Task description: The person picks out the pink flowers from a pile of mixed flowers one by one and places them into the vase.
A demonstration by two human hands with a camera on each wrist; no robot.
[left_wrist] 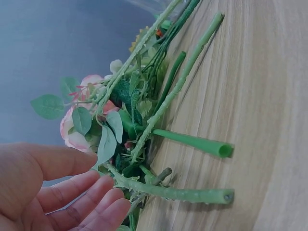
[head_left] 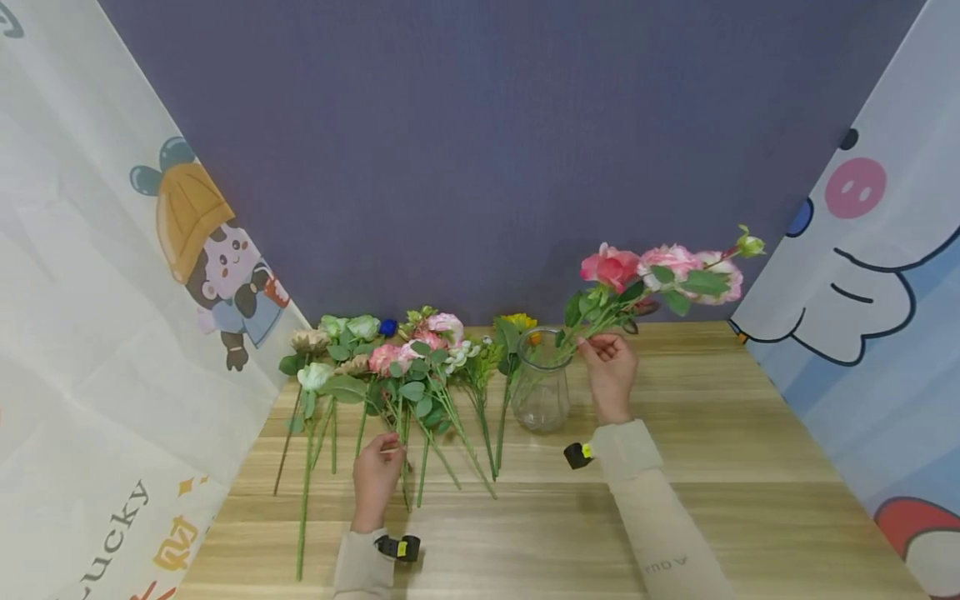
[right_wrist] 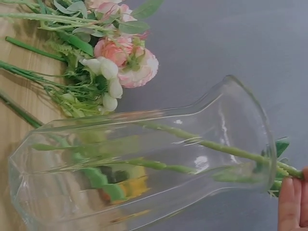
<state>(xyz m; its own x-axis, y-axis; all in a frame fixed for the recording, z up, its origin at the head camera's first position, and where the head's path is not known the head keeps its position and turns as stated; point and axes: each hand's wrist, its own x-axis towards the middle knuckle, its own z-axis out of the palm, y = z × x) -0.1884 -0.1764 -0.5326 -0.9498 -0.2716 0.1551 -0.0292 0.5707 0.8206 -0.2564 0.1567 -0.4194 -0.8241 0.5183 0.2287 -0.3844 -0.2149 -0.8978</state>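
At the mouth of a clear glass vase [head_left: 543, 410], my right hand [head_left: 611, 375] pinches the stems of pink flowers [head_left: 670, 262]. Their blooms lean out to the right, and the green stems [right_wrist: 211, 146] run down inside the vase. My left hand [head_left: 377, 482] is beside the loose stems of the pink flowers [head_left: 397, 357] lying on the table. In the left wrist view its fingers [left_wrist: 72, 190] are loosely bent near a thick green stem [left_wrist: 192, 195] and some leaves, with nothing gripped.
Pale green and white roses [head_left: 315, 376] lie at the left of the wooden table [head_left: 697, 442], stems toward me. A small blue flower [head_left: 387, 327] and a yellow flower [head_left: 521, 322] are at the back. A dark panel [head_left: 510, 167] stands behind, with printed cloths [head_left: 67, 275] along both sides.
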